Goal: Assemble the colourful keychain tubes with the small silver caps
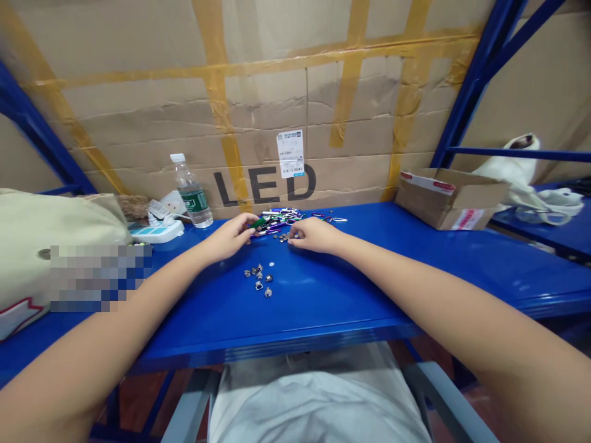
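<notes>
Blue-painted metal shelving (323, 295) serves as the bench, backed by a taped brown cardboard carton printed LED (265, 184). Far on the shelf, just past both hands, lies a heap of slim coloured metal keychain lights (289, 216) in green, purple and silver, its spread running left to right. The left hand (231, 237) pinches one green piece (258, 223) at the heap's left end, fingers curled around it. The right hand (314, 235) rests palm down at the heap's near right edge, fingertips pressed together on small dark bits; what they grip is too small to tell. Both hands are about equally close to the heap. Nearer, between the forearms, sits a loose cluster of about seven small silver metal caps (260, 280), well apart from either hand. One clear plastic water bottle (191, 192) stands far left; one open brown cardboard box (447, 197) sits far right.
</notes>
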